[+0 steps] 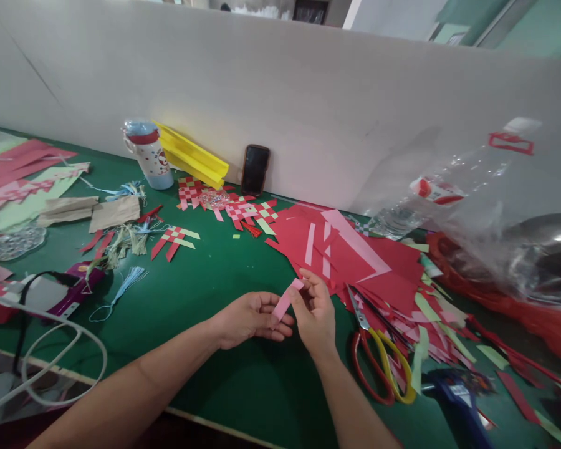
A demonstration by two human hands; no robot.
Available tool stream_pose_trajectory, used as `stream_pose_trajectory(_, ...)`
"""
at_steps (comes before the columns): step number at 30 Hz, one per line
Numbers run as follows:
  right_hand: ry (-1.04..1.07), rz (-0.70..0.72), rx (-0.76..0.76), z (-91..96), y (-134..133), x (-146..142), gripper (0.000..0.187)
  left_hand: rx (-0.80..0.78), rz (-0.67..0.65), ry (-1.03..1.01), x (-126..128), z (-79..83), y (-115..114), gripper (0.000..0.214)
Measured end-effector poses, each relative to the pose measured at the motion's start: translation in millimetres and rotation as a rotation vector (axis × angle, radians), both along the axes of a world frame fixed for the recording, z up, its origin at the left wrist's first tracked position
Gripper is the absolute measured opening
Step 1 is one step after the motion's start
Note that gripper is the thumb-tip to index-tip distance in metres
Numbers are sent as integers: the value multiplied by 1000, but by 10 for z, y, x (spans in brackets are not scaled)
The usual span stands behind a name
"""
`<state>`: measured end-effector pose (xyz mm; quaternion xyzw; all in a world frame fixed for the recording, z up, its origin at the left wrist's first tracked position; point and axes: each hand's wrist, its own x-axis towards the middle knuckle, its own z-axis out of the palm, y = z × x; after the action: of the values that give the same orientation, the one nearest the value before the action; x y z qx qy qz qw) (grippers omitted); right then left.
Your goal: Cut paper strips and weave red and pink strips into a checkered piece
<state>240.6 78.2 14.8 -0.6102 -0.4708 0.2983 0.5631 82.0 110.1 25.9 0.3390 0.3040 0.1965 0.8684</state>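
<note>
Between my two hands a short pink paper strip (pixel 284 304) is held at a slant above the green table (pixel 206 274). My left hand (pixel 259 317) pinches its lower end between thumb and fingers. The upper end is gripped by my right hand (pixel 314 305), thumb in front. Just past my right hand lie red paper sheets (pixel 290 231) with pink strips on top. Scissors (pixel 376 355) with red and yellow handles rest to the right, their blades toward the sheets. A small woven red, pink and green paper piece (pixel 174 238) lies further left.
At the back stand a bottle (pixel 152 159), a yellow trough (pixel 191 153) and a phone (pixel 255 168). Tassels (pixel 126 287), a purple power strip (pixel 75 290) and cables lie left. On the right are paper scraps (pixel 430 330), a blue glue gun (pixel 462 399) and a clear plastic bottle (pixel 449 181).
</note>
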Motion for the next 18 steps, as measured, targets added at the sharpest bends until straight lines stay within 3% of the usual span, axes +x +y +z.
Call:
stream_pose_trajectory(5,90,19,-47,19,25,31,43,18,17,13,5,-7,2,43)
stream_pose_trajectory(12,411,320,-292,-32,37,66,48,96,79,62,33,-46,-10,35)
stream_pose_trajectory(18,446,251,-250,-91,52,110,30,132,74,72,42,-81,-21,32)
